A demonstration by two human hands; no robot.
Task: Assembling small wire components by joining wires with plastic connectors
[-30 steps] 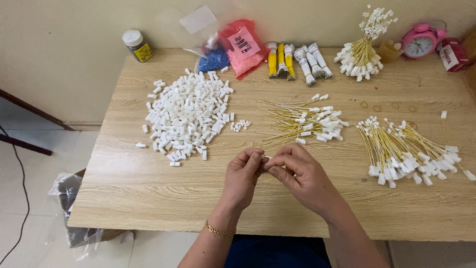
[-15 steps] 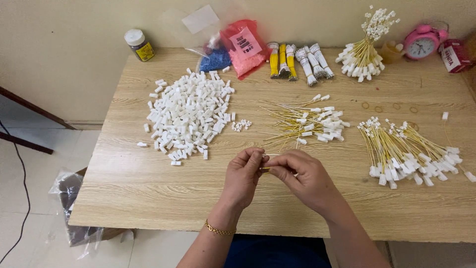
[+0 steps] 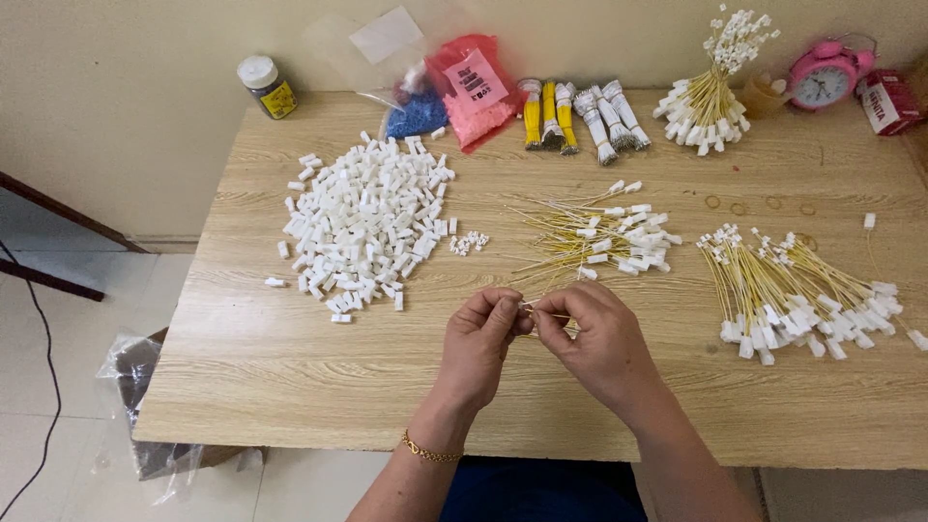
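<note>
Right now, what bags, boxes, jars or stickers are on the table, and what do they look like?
Red bag: back edge, pink beads, pale label.
Blue bag: left of it, blue beads.
Clear bag: behind, white label.
Jar: back left corner, white lid, yellow label.
Red box: back right, beside pink clock.

Our table (image 3: 290, 406) and where things lie on it

We have the heap of plastic caps (image 3: 367, 227) at the left, loose wires (image 3: 599, 237) in the middle, finished wires (image 3: 802, 295) at the right, and bags (image 3: 454, 92), bundles (image 3: 575, 116), a jar (image 3: 263, 85) and a clock (image 3: 822, 75) along the back.
</note>
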